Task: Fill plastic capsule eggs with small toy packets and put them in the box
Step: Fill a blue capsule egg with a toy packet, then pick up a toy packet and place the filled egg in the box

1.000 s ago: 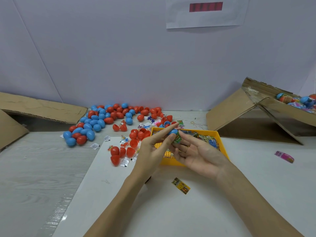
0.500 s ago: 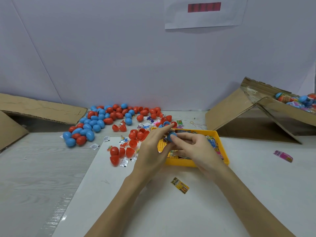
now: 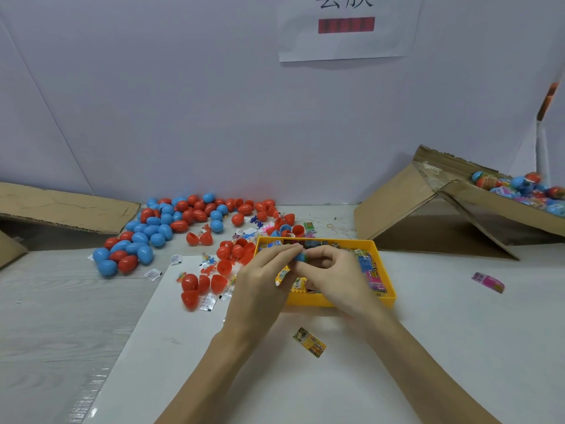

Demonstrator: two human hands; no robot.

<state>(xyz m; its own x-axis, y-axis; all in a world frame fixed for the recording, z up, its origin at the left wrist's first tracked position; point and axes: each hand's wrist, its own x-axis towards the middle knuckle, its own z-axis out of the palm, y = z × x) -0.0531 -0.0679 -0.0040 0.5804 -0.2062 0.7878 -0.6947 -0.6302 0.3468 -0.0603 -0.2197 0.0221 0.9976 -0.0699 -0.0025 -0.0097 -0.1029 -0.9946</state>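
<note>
Over the yellow tray (image 3: 388,296) of toy packets, both hands meet on a blue capsule egg (image 3: 300,257), mostly hidden by the fingers. My left hand (image 3: 260,280) grips the egg from the left, and a yellow packet (image 3: 282,275) sticks out under its fingers. My right hand (image 3: 334,273) curls its fingers round the egg from the right. A heap of red and blue eggs (image 3: 171,223) lies at the back left. The cardboard box (image 3: 477,203) at the right holds several filled eggs (image 3: 522,188).
Open red egg halves (image 3: 203,284) and small white slips lie left of the tray. One yellow packet (image 3: 309,342) lies on the white sheet near my wrists, a pink packet (image 3: 488,282) at the right. Flattened cardboard (image 3: 67,208) rests at the far left.
My right hand turned from palm-up to fingers curled over the blue egg, closing in against my left hand. Both hands stayed above the tray.
</note>
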